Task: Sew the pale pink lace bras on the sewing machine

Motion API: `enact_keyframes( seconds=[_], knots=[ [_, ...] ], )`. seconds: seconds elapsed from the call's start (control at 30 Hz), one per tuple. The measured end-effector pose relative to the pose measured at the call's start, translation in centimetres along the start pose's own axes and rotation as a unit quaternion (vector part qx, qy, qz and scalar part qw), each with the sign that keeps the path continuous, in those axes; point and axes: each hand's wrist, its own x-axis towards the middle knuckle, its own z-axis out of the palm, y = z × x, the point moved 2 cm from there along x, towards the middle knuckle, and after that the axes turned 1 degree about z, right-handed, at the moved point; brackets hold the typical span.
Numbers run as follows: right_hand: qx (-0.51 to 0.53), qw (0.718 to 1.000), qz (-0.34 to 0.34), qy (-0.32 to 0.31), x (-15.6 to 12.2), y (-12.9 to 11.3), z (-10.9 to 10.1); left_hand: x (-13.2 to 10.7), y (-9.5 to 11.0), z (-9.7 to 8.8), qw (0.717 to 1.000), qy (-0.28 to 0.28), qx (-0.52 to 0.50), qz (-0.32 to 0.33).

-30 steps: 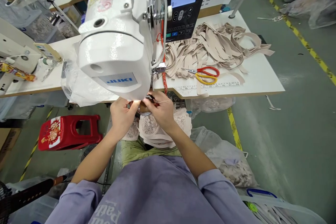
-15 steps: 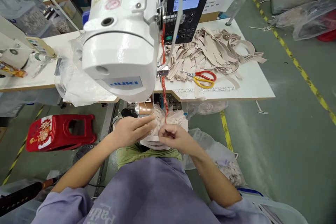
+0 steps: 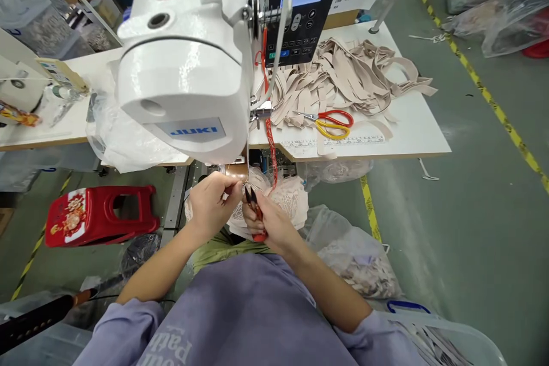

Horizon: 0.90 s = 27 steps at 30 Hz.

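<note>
Our left hand pinches the lace piece; our right hand grips the thread snips. Blades so near the pinching fingers could nick lace or skin.

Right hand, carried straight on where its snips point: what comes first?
Likely the pale lace fabric pinched by the left hand, just past the right hand's red-handled snips; depth unclear.

My white desk stands on a grey-green floor marked with yellow-and-black tape; a red plastic stool sits on it to my left.
</note>
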Motion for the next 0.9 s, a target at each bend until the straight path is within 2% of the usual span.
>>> enact_keyframes(
  seconds=[0.1, 0.23, 0.33, 0.4, 0.43, 0.47, 0.5, 0.53, 0.6, 0.63, 0.67, 0.7, 0.77, 0.83, 0.9],
  knots=[
    [-0.007, 0.999, -0.047, 0.008, 0.2, -0.1, 1.3, -0.4, 0.6, 0.3, 1.0, -0.001, -0.015, 0.011],
    [-0.041, 0.994, -0.096, 0.036, 0.6, -0.4, 1.6, -0.7, 0.6, 0.6, 1.0, -0.007, 0.004, 0.029],
    [-0.07, 0.988, -0.124, 0.052, 0.9, -0.5, 0.1, -0.7, 0.1, 1.0, 0.999, 0.014, 0.028, 0.01],
    [-0.14, 0.976, -0.144, 0.081, 0.7, -1.0, -2.5, -0.4, -0.5, 1.4, 0.997, 0.02, 0.067, -0.039],
    [-0.204, 0.959, -0.16, 0.117, 0.5, -1.4, -4.4, -0.3, -0.8, 1.6, 0.994, 0.016, 0.089, -0.066],
    [-0.286, 0.926, -0.18, 0.171, 0.2, -2.0, -6.6, -0.2, -1.2, 1.8, 0.99, 0.009, 0.107, -0.091],
    [-0.381, 0.871, -0.2, 0.239, -0.2, -2.7, -9.0, 0.0, -1.6, 2.0, 0.987, 0.009, 0.12, -0.109],
    [-0.474, 0.8, -0.213, 0.301, -0.6, -3.3, -11.6, 0.0, -1.9, 2.1, 0.985, 0.019, 0.128, -0.117],
    [-0.624, 0.656, -0.209, 0.37, -1.4, -4.2, -16.4, 0.1, -2.5, 2.4, 0.982, 0.046, 0.139, -0.118],
    [-0.669, 0.605, -0.193, 0.386, -1.7, -4.3, -18.6, 0.1, -2.6, 2.5, 0.981, 0.061, 0.141, -0.114],
    [-0.698, 0.574, -0.171, 0.393, -2.0, -4.3, -20.5, 0.1, -2.7, 2.5, 0.981, 0.072, 0.144, -0.108],
    [-0.713, 0.559, -0.151, 0.395, -2.2, -4.1, -22.1, 0.1, -2.8, 2.6, 0.981, 0.077, 0.146, -0.103],
    [-0.72, 0.561, -0.124, 0.39, -2.5, -3.4, -24.2, 0.1, -2.7, 2.7, 0.98, 0.076, 0.156, -0.098],
    [-0.716, 0.575, -0.113, 0.379, -2.6, -2.7, -24.9, 0.1, -2.6, 2.7, 0.978, 0.07, 0.169, -0.099],
    [-0.711, 0.591, -0.1, 0.367, -2.4, -2.3, -24.7, 0.1, -2.5, 2.6, 0.977, 0.065, 0.178, -0.101]
  ],
)
